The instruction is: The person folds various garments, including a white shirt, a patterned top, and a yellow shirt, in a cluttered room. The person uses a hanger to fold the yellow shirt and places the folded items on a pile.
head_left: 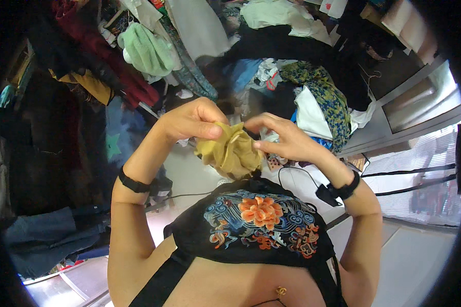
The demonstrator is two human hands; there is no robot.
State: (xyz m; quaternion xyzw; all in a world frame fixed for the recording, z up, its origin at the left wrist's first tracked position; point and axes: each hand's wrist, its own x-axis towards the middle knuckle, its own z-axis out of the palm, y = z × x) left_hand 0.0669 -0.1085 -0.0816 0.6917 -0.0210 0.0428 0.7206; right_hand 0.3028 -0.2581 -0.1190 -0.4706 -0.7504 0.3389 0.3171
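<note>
Left hand (189, 120) pinches a bunched mustard cloth (229, 153) between thumb and fingers (209, 110); right hand (291, 137), fingers curled, touches it, grip unclear.

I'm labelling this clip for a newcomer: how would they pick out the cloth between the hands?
Find the black top with its large orange flower, low in the middle of the picture. Just above it, the left hand and right hand nearly meet, with the crumpled cloth between them. It is plain mustard yellow, unlike the black, embroidered top below it.
</note>
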